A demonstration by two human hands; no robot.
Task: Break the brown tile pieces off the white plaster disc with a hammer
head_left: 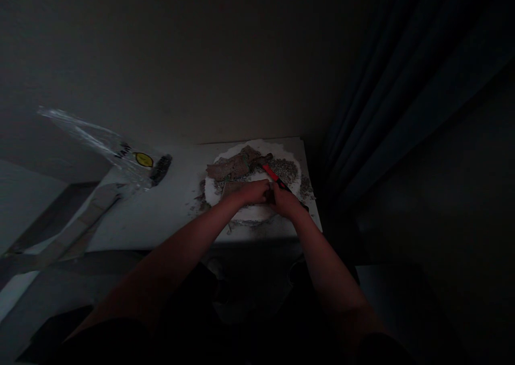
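Observation:
My left hand (256, 191) and my right hand (285, 201) meet low over a white, round, scalloped mat (290, 149). Their fingers are closed together around a small spot in shadow; what they hold there I cannot make out. Just beyond the right hand, a red-and-black tool like a utility knife (275, 175) lies at a slant, apparently outside the grip. A crumpled brownish sheet (235, 165) rests on the far part of the mat. Small greyish bits, like seed husks (285, 169), are heaped at its right. A flat, pale brown piece (231, 188) shows beside the left wrist.
The white table (177, 204) stands against a wall. On its left lies a clear plastic bag (108, 147) with a yellow mark and dark contents (161, 169). Loose bits are scattered around the mat. A dark curtain (386, 107) hangs at the right. The light is dim.

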